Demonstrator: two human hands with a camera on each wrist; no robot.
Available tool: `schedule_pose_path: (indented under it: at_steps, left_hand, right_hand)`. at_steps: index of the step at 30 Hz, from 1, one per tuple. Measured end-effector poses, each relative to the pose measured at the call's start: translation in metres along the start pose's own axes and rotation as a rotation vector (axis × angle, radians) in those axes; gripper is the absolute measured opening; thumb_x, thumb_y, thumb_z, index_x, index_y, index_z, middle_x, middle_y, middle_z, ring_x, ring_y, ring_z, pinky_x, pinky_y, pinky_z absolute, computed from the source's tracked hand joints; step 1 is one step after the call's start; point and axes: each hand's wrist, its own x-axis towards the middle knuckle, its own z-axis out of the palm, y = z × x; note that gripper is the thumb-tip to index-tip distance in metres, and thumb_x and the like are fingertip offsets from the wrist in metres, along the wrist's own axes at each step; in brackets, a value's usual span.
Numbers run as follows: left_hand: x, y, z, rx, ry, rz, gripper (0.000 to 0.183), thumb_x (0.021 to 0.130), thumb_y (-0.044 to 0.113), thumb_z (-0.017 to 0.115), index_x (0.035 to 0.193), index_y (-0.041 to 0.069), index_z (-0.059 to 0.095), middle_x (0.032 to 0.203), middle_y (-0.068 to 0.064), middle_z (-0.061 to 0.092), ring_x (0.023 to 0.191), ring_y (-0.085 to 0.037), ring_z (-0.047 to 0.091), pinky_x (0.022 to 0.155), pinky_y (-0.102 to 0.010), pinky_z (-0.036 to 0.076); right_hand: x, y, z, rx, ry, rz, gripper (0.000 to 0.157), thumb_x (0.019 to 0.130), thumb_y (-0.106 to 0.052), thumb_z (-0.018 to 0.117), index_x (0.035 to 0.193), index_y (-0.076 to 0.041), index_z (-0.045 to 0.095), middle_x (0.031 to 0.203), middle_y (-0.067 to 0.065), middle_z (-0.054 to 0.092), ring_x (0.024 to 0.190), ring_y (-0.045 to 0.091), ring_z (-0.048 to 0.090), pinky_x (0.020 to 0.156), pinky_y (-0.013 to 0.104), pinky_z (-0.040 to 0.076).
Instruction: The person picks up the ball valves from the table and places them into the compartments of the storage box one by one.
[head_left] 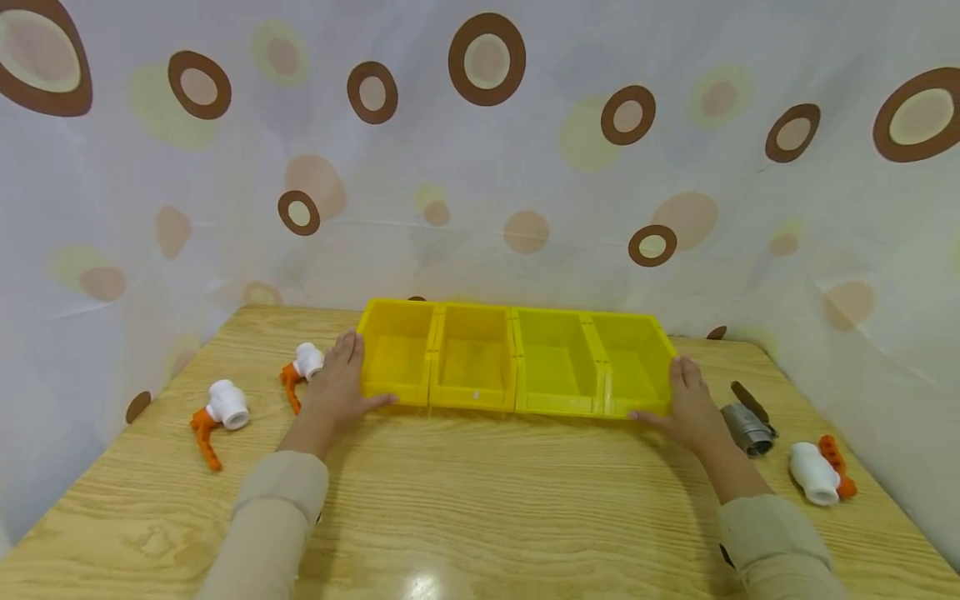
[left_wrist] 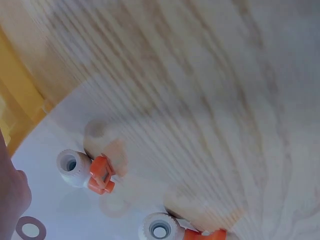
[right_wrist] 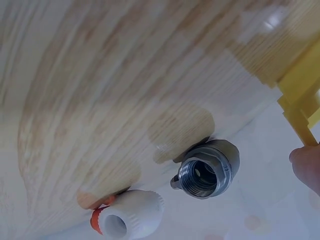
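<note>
A row of joined yellow storage bins sits near the back of the wooden table, open tops up, with nothing seen inside. At its left end, my left hand grips the side, fingers along the outer wall and thumb at the front edge. My right hand holds the right end the same way. Left of the left hand lie two white ball valves with orange handles, one nearer me and one close to the fingers. Beyond the right hand are a metal ball valve and another white ball valve.
The wooden table extends in front of the bins towards me. Behind it hangs a pale curtain with brown and beige circles, which also runs along both sides. The valves lie near the left and right table edges.
</note>
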Motion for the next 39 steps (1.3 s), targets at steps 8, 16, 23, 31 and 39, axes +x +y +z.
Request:
schedule_pose_path:
  at_steps: [8, 16, 23, 31, 39]
  left_hand:
    - [0.002, -0.003, 0.0009, 0.01, -0.028, 0.004, 0.107, 0.08, 0.056, 0.061, 0.144, -0.012, 0.009, 0.153, -0.028, 0.007, 0.142, -0.04, 0.006, 0.117, -0.049, 0.011]
    - [0.0011, -0.0033, 0.0031, 0.065, -0.002, 0.019, 0.105, 0.08, 0.057, 0.06, 0.142, -0.014, 0.014, 0.151, -0.029, 0.013, 0.142, -0.041, 0.011, 0.117, -0.048, 0.014]
    - [0.0008, -0.0028, 0.0022, 0.069, -0.004, 0.012, 0.106, 0.08, 0.059, 0.059, 0.143, -0.013, 0.013, 0.151, -0.029, 0.014, 0.142, -0.041, 0.01, 0.116, -0.049, 0.014]
    - [0.0018, -0.0021, 0.0031, 0.073, -0.002, 0.015, 0.107, 0.08, 0.06, 0.059, 0.142, -0.014, 0.014, 0.151, -0.029, 0.014, 0.142, -0.04, 0.01, 0.117, -0.048, 0.014]
    - [0.0006, -0.0021, 0.0028, 0.036, 0.005, 0.016, 0.106, 0.079, 0.057, 0.062, 0.142, -0.014, 0.015, 0.151, -0.029, 0.013, 0.141, -0.041, 0.01, 0.116, -0.049, 0.014]
  right_hand:
    - [-0.002, -0.0019, 0.0005, -0.026, -0.01, 0.01, 0.116, 0.078, -0.057, 0.064, 0.14, 0.019, 0.002, 0.146, 0.04, 0.003, 0.132, 0.057, 0.009, 0.102, 0.067, 0.022]
    - [-0.003, -0.0056, -0.0014, -0.049, -0.017, 0.01, 0.115, 0.079, -0.057, 0.063, 0.14, 0.019, 0.003, 0.146, 0.04, 0.004, 0.132, 0.057, 0.009, 0.102, 0.067, 0.023]
    - [-0.0035, -0.0068, -0.0011, -0.064, -0.009, 0.014, 0.114, 0.079, -0.058, 0.062, 0.14, 0.02, 0.006, 0.146, 0.04, 0.005, 0.132, 0.057, 0.011, 0.101, 0.067, 0.024]
    - [-0.0048, -0.0073, -0.0015, -0.076, 0.001, 0.011, 0.113, 0.079, -0.058, 0.062, 0.139, 0.02, 0.007, 0.145, 0.04, 0.007, 0.13, 0.058, 0.013, 0.101, 0.067, 0.024]
    - [-0.0046, -0.0094, -0.0023, -0.089, -0.006, 0.021, 0.113, 0.079, -0.058, 0.062, 0.139, 0.02, 0.007, 0.145, 0.04, 0.008, 0.13, 0.058, 0.013, 0.101, 0.067, 0.025]
